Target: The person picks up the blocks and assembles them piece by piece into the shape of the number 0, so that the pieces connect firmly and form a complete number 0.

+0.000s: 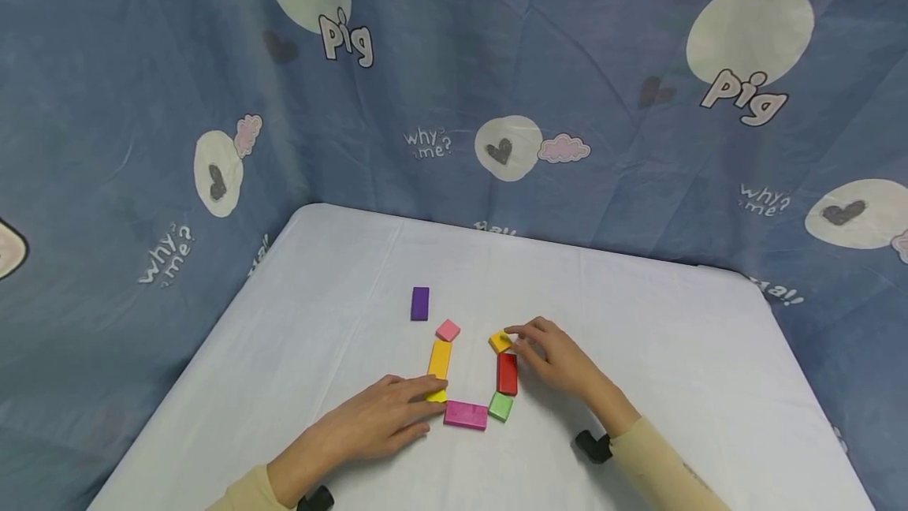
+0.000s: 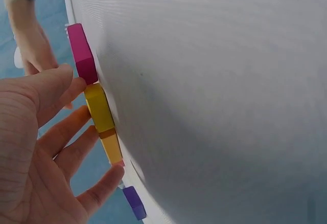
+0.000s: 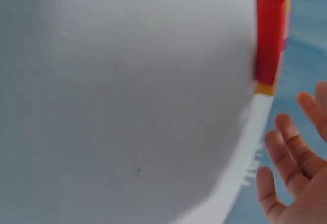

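In the head view my left hand (image 1: 372, 419) reaches across a long yellow block (image 1: 439, 355), its fingers loosely spread over the near end. The left wrist view has these fingers beside the yellow block (image 2: 99, 107), index fingertip right by the magenta block (image 2: 83, 55). My right hand (image 1: 560, 359) hovers at a small orange-yellow block (image 1: 499, 341), fingertips overlapping its right side. Relaxed, parted fingers of the right hand (image 3: 299, 168) show in its wrist view, past the red block (image 3: 269, 35). That red block (image 1: 507, 374) lies between the small orange-yellow block and a green block (image 1: 500, 407).
The magenta block (image 1: 466, 415) forms the near side of a U of blocks. A pink block (image 1: 448, 330) sits at the yellow block's far end, and a purple block (image 1: 420, 303) lies farther back. A blue printed curtain (image 1: 440, 61) hangs behind the white table (image 1: 638, 314).
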`<move>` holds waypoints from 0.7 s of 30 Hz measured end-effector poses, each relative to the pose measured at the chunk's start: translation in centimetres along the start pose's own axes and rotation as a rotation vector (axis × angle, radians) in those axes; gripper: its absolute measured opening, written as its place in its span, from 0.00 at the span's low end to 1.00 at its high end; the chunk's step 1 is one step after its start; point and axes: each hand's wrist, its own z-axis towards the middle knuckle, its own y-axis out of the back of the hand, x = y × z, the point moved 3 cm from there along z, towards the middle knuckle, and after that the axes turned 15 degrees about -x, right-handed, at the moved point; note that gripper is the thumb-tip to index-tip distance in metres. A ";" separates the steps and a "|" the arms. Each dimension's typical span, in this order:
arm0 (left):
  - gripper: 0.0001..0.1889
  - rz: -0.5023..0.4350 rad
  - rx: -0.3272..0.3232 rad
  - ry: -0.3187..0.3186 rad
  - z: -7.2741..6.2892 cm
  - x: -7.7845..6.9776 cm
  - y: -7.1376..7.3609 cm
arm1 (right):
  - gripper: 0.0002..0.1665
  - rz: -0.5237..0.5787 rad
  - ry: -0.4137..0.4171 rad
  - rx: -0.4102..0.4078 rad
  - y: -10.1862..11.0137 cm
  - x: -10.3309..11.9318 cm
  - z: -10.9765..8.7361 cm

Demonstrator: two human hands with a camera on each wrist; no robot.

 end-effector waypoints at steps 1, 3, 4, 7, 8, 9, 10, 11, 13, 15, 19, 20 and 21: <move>0.20 -0.001 -0.001 -0.001 0.0 0.0 0.0 | 0.19 -0.039 0.014 -0.013 0.3 0.5 -0.5; 0.20 0.000 -0.005 -0.006 0.1 0.0 0.0 | 0.19 -0.114 0.048 -0.026 0.8 1.4 -1.5; 0.20 0.001 -0.007 -0.007 0.1 0.0 0.0 | 0.20 -0.148 0.069 -0.027 0.9 1.9 -2.0; 0.20 0.005 -0.008 -0.009 0.0 0.0 0.0 | 0.22 -0.204 0.117 0.012 0.8 3.4 -3.6; 0.20 0.007 -0.007 -0.009 0.0 0.0 0.0 | 0.23 -0.224 0.128 0.036 0.6 3.9 -4.1; 0.20 0.008 -0.009 -0.010 0.0 0.1 0.0 | 0.24 -0.236 0.138 0.061 0.4 4.3 -4.7; 0.20 0.008 -0.010 -0.010 0.0 0.1 0.0 | 0.25 -0.247 0.150 0.085 0.2 4.7 -5.1; 0.19 0.006 -0.012 -0.012 0.0 0.1 0.0 | 0.25 -0.261 0.156 0.111 0.0 5.0 -5.6; 0.19 0.004 -0.018 -0.016 0.1 0.1 -0.1 | 0.27 -0.282 0.170 0.149 -0.4 5.6 -6.4; 0.19 0.007 -0.022 -0.022 0.1 0.1 -0.1 | 0.28 -0.302 0.191 0.174 -0.8 6.0 -7.1; 0.19 0.013 -0.025 -0.024 0.0 0.1 -0.1 | 0.32 -0.355 0.236 0.192 -1.6 6.3 -8.0; 0.19 0.014 -0.026 -0.024 0.0 0.0 -0.1 | 0.33 -0.370 0.242 0.190 -1.7 6.4 -8.1; 0.19 0.013 -0.029 -0.026 0.0 0.0 -0.1 | 0.33 -0.385 0.246 0.186 -1.9 6.4 -8.3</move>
